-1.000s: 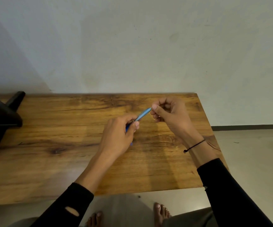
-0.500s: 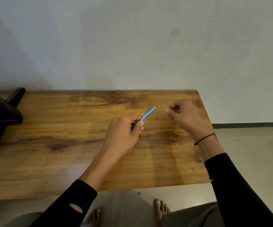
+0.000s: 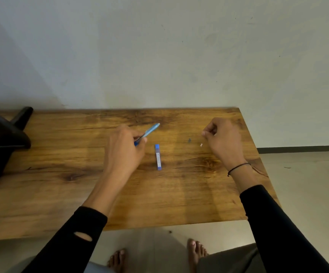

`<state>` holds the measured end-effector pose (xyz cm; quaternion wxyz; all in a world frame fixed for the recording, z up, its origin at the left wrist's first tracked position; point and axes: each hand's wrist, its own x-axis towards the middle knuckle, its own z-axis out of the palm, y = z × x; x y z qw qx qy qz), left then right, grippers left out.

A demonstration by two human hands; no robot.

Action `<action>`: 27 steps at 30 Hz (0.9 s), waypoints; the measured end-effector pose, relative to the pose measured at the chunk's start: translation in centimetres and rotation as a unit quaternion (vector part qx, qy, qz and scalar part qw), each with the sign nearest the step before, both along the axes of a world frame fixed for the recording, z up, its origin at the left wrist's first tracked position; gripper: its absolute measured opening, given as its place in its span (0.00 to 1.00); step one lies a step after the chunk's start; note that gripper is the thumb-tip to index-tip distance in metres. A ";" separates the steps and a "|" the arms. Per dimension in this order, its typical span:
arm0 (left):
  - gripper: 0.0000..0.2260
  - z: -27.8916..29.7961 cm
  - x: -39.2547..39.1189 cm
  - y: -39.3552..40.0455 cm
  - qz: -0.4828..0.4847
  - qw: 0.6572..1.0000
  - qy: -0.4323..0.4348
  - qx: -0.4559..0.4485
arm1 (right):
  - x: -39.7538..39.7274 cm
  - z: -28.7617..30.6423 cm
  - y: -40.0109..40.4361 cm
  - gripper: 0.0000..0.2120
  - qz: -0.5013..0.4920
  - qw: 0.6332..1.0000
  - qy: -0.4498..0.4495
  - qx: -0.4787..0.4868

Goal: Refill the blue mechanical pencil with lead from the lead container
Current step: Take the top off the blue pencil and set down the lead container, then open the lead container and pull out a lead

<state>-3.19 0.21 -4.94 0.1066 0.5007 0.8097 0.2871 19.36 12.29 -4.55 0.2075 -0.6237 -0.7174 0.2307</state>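
My left hand (image 3: 123, 148) is shut on the blue mechanical pencil (image 3: 149, 130), which tilts with its rear end pointing up and to the right. The blue lead container (image 3: 158, 157) lies flat on the wooden table (image 3: 61, 194), just right of that hand. A small grey cap (image 3: 189, 140) and a tiny white piece (image 3: 201, 144) lie on the table further right. My right hand (image 3: 224, 138) hovers beside the white piece with fingers curled and thumb and forefinger pinched. Nothing shows between them.
A black stand (image 3: 0, 142) occupies the table's far left. A pale wall runs along the table's back edge. The table's right edge drops to a tiled floor (image 3: 307, 184). Bare feet (image 3: 196, 251) show below the front edge.
My right hand left the pencil's rear end and moved right; the grey cap and white piece now lie on the table. My left hand shifted left, uncovering the lead container.
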 end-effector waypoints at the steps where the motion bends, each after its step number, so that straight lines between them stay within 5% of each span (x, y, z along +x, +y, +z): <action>1: 0.11 -0.3 -0.5 0.0 0.011 1.000 0.012 -0.016 | -0.2 0.3 -0.3 0.07 0.000 1.000 0.014 0.020; 5: 0.12 -1.1 -1.0 -0.1 0.023 0.998 0.024 -0.057 | -3.0 1.3 -2.8 0.06 0.033 0.997 0.044 0.051; 12: 0.11 -1.4 -0.4 0.3 0.031 0.997 0.028 -0.060 | -8.3 0.7 -8.5 0.13 0.136 0.986 -0.099 -0.013; 18: 0.07 -1.4 -0.2 0.3 0.019 0.998 0.031 -0.052 | -9.1 0.5 -9.6 0.11 0.136 0.982 -0.134 -0.007; 22: 0.13 -0.8 0.1 0.1 0.031 0.998 0.051 -0.014 | -8.6 0.8 -9.2 0.13 0.110 0.987 -0.115 -0.011; 27: 0.17 0.4 0.6 0.5 0.019 0.993 -0.115 0.033 | -8.1 1.9 -8.3 0.12 0.061 0.996 -0.048 0.037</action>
